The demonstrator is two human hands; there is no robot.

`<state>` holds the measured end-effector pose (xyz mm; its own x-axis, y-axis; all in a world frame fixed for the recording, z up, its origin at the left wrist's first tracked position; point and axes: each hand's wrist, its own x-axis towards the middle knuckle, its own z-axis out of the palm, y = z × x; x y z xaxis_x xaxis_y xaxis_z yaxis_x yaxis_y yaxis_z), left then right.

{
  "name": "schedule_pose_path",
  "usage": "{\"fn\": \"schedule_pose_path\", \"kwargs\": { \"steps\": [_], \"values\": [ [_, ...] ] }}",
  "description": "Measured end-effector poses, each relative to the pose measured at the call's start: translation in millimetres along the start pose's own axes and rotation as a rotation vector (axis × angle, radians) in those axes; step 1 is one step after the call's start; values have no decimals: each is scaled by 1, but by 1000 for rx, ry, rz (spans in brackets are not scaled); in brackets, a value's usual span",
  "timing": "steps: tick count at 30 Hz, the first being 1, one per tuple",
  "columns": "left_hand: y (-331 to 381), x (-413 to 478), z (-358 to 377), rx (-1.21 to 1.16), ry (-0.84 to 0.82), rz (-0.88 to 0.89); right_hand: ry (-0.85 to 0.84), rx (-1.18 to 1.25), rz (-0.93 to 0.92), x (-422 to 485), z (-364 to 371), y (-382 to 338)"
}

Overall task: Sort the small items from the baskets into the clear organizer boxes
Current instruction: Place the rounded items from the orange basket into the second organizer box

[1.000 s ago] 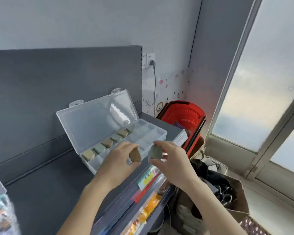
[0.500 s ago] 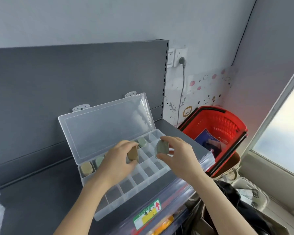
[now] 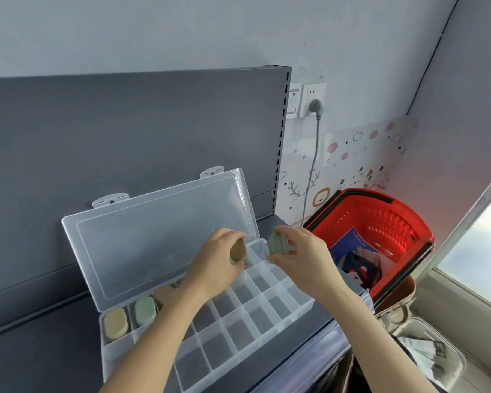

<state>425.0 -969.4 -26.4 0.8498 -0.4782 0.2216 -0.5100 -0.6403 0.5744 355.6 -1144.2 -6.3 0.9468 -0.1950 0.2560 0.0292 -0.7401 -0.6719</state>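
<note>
A clear organizer box (image 3: 247, 333) lies open on the dark shelf, its lid (image 3: 159, 236) leaning back against the rear panel. Its back row holds a tan piece (image 3: 115, 324) and a green piece (image 3: 145, 310); more are hidden under my left arm. My left hand (image 3: 213, 265) pinches a tan-brown piece (image 3: 237, 251) over the box's far right end. My right hand (image 3: 301, 256) pinches a grey-green piece (image 3: 277, 243) just beside it, above the far right compartments. The red basket (image 3: 380, 222) stands to the right of the shelf.
The shelf's grey rear panel (image 3: 125, 137) rises behind the box. A wall socket with a plug (image 3: 313, 104) and its cord hang right of the panel. Below the red basket stand a brown bag (image 3: 400, 296) and a clear container (image 3: 428, 353).
Both hands have moved with their pieces toward the box's far right end, and the head has turned left and closer, so the box now fills more of the view.
</note>
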Motion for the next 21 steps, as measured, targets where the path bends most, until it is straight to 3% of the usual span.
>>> {"fn": "schedule_pose_path", "kwargs": {
  "steps": [11,21],
  "values": [
    [-7,35,30,90,-159,-179,-117,39,-92,57,-1,33],
    [-14,30,32,154,-159,-174,-321,7,-151,79,24,56]
  ]
}}
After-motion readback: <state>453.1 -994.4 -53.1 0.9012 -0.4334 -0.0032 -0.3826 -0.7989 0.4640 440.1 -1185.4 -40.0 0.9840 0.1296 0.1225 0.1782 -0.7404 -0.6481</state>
